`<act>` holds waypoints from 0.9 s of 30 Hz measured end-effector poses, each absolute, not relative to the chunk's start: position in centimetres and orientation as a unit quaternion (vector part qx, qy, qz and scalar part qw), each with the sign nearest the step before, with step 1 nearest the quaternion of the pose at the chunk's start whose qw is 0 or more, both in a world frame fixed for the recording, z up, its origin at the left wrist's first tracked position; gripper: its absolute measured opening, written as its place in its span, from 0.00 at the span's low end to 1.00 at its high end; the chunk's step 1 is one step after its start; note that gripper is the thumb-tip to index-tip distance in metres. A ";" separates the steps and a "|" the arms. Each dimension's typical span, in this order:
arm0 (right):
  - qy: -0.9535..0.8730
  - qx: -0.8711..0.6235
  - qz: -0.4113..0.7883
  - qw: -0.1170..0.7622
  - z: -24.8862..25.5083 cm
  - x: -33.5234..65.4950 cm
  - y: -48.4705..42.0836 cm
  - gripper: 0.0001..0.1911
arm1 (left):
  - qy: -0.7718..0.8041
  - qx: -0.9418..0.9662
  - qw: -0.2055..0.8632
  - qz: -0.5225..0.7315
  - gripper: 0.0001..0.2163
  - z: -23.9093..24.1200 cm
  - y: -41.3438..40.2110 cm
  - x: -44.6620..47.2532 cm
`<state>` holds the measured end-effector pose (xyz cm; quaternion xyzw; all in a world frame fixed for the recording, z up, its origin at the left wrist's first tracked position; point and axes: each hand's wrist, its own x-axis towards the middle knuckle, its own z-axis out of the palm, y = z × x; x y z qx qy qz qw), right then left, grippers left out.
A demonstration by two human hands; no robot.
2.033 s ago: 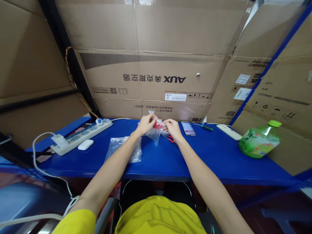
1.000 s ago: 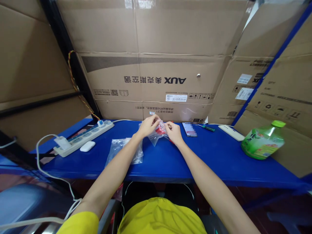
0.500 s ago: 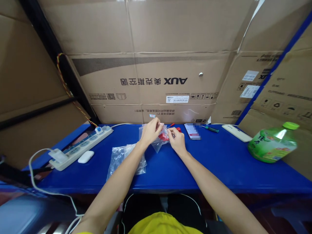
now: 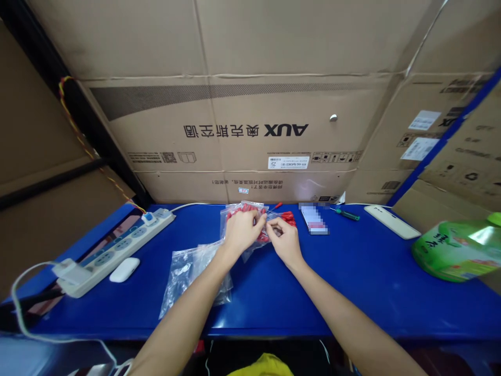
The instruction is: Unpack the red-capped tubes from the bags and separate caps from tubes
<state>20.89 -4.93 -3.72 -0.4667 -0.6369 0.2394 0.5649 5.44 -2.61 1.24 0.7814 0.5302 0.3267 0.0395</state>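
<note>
My left hand (image 4: 243, 230) is closed, thumb against fingers, at the upper edge of a clear plastic bag (image 4: 248, 254) with red pieces showing through it. My right hand (image 4: 285, 241) pinches the same bag from the right, its fingertips almost touching my left thumb. Behind my left hand lies another clear bag (image 4: 256, 205) holding several red pieces. A heap of small red pieces (image 4: 288, 217) sits just beyond my right fingers. One slim red-handled piece (image 4: 278, 205) lies farther back. My fingers partly hide the bag's edge.
Flat clear bags (image 4: 182, 274) lie by my left forearm on the blue table (image 4: 266, 297). Left of them are a white case (image 4: 124, 269) and a power strip (image 4: 117, 250). To the right are a phone (image 4: 314, 219), a screwdriver (image 4: 346, 214), a white device (image 4: 391, 222) and a green bottle (image 4: 456, 250).
The view has shifted. My left hand has come down, its thumb now beside my right fingertips at the bag's edge. More red pieces show behind my left hand.
</note>
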 end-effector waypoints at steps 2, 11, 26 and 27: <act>-0.634 -0.477 0.232 0.562 -3.8 20.9 -5.1 0.09 | 0.537 0.782 0.063 0.311 0.20 1.2 -2.7 5.5; -0.655 -0.477 0.154 0.566 -4.0 20.5 -6.8 0.10 | 0.542 0.790 0.120 0.261 0.19 1.8 -4.2 5.3; -0.631 -0.465 0.249 0.569 -3.2 21.5 -5.2 0.15 | 0.411 0.855 0.079 0.307 0.12 1.7 -3.0 4.5; -0.632 -0.466 0.249 0.567 -3.1 21.5 -5.1 0.15 | 0.407 0.860 0.068 0.300 0.11 1.9 -3.1 4.5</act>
